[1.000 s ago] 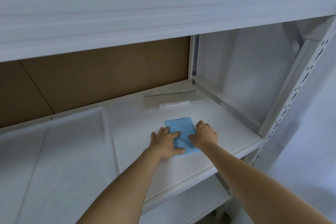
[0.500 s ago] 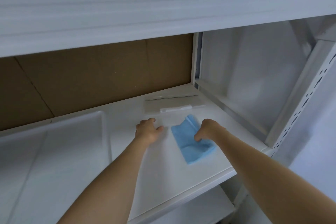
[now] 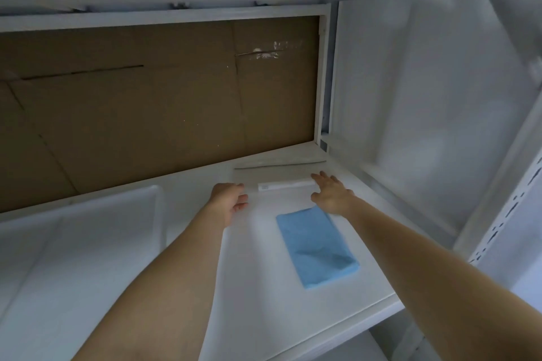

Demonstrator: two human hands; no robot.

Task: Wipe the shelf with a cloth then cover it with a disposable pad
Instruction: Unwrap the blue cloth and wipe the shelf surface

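Now both bare forearms reach forward over the white shelf [image 3: 293,316], toward its back right corner. The left hand [image 3: 230,199] hovers with its fingers loosely curled downward and nothing in them; whether it touches the shelf I cannot tell. The right hand [image 3: 330,193] is stretched flat with fingers straight and spread, thumb out to the left, its fingertips at the right end of a clear plastic packet [image 3: 281,177] that carries a white strip along its near edge; it grasps nothing. The folded blue cloth [image 3: 316,246] lies flat on the shelf between the two arms, nearer the right forearm, its far corner just by the right wrist, and neither hand touches it. A white tray [image 3: 88,231] sits on the shelf to the left, and brown cardboard [image 3: 161,97] closes the back. Half a second ago the right hand was clenched on the cloth's far edge, lifting it into a fold, and the left hand was closed beside it; since then the cloth has been let go and lies flattened, and both hands have moved farther back toward the packet, the right one opening out.
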